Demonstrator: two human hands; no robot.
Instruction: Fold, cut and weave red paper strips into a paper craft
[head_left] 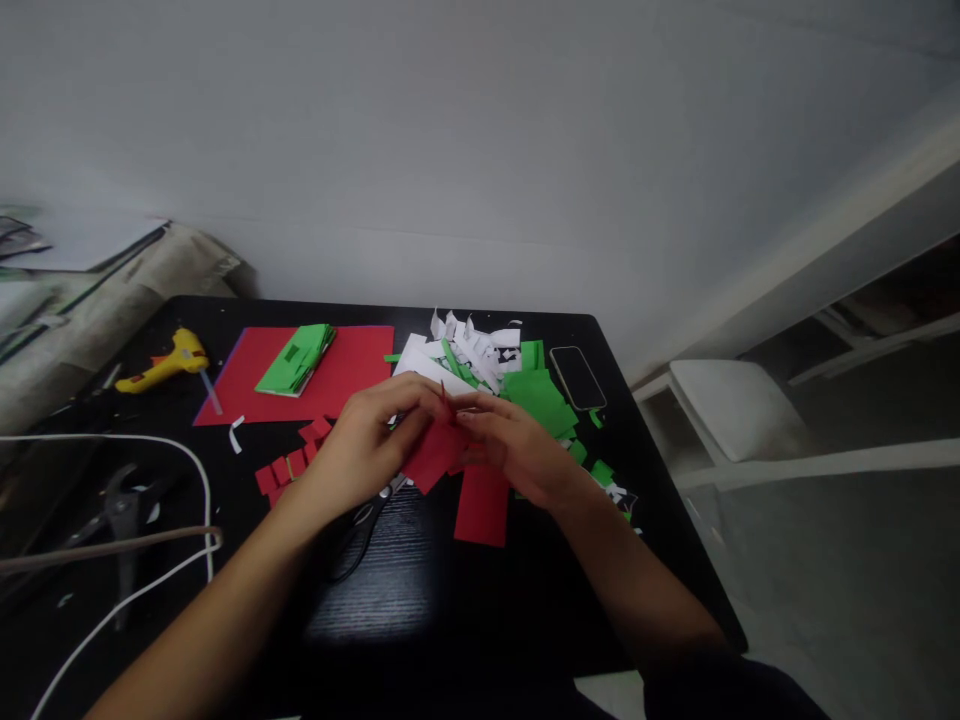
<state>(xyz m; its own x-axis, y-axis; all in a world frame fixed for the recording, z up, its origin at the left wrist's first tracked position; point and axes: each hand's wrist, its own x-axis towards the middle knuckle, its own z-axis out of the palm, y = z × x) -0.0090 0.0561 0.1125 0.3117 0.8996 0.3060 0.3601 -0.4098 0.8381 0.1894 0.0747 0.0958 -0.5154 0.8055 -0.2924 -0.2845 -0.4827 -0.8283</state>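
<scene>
Over the middle of a black table [420, 600], my left hand [367, 445] and my right hand [514, 450] meet, both pinched on a small red paper piece [435, 450] held between their fingertips. A red paper rectangle [482, 505] lies flat just below my right hand. Under my left hand lie black-handled scissors [367, 525]. Several small red paper squares [289, 465] sit to the left of my left hand.
A large red sheet [352, 365] with a green folded stack [296, 360] lies at the back left beside a yellow glue gun [169, 362]. White and green scraps [487, 360] and a phone [577, 378] lie at the back right. A white cable [187, 460] and pliers [124, 520] are left.
</scene>
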